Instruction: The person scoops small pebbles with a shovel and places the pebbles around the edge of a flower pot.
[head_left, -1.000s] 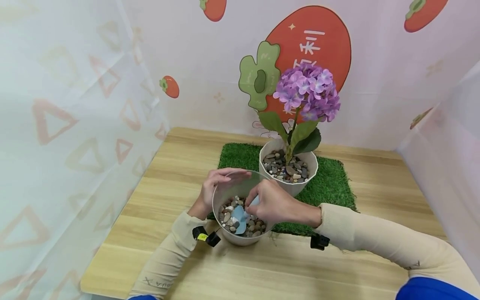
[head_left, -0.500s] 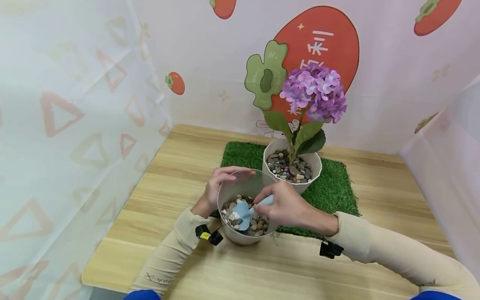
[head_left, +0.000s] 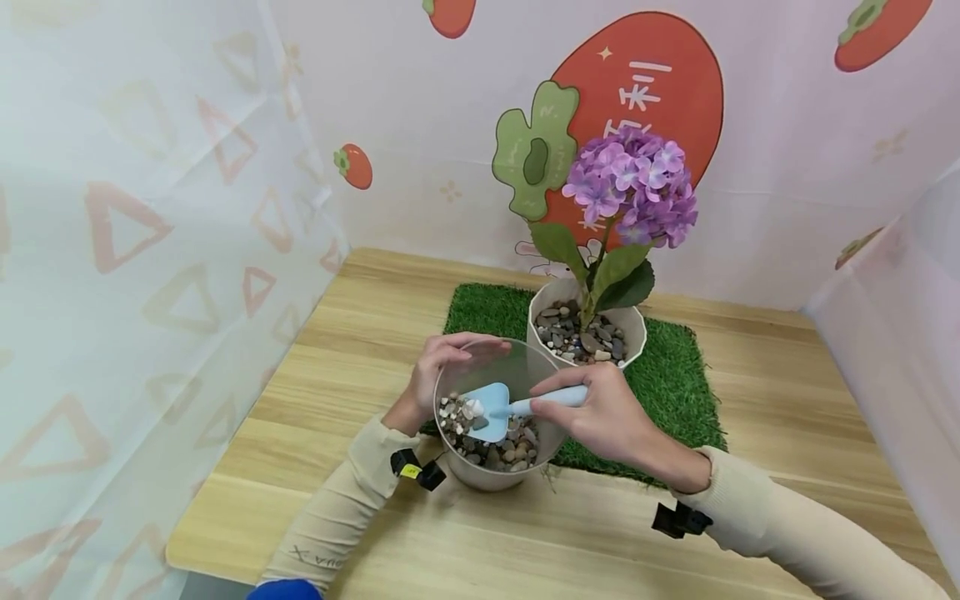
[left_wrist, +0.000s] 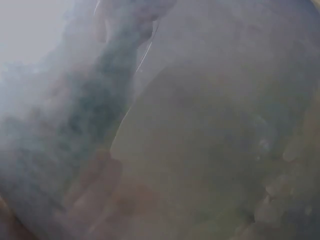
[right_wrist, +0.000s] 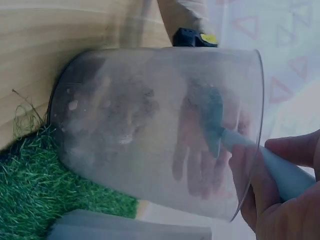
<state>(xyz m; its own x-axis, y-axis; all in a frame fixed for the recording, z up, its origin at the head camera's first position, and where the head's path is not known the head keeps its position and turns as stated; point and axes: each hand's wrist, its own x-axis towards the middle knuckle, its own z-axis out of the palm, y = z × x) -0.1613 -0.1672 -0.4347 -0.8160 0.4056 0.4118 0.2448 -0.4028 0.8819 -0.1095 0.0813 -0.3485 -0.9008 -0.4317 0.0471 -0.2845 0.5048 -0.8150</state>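
In the head view a see-through plastic bucket (head_left: pixel 480 479) stands on the table, with pebbles (head_left: pixel 491 450) at its bottom. My left hand (head_left: pixel 431 375) holds it at the far left, fingers curved round the outside wall; they show through the plastic in the right wrist view. My right hand (head_left: pixel 611 417) grips the pale handle of a small light-blue trowel (head_left: pixel 491 408) at the bucket's right rim. The trowel's blade carries some white and grey pebbles inside the bucket, above the others. The left wrist view is hazy, filled mostly by the bucket wall (left_wrist: pixel 190 125).
Close behind the bucket, a white pot (head_left: pixel 639 337) holds pebbles and a purple hydrangea (head_left: pixel 633 183). The pot stands on a green turf mat (head_left: pixel 675 392) on the wooden table (head_left: pixel 300 400). Printed cloth walls (head_left: pixel 420 100) rise behind and at the sides.
My right hand has moved right and raised the trowel from among the pebbles, its blade now flatter and loaded. My left hand has kept its hold on the bucket.
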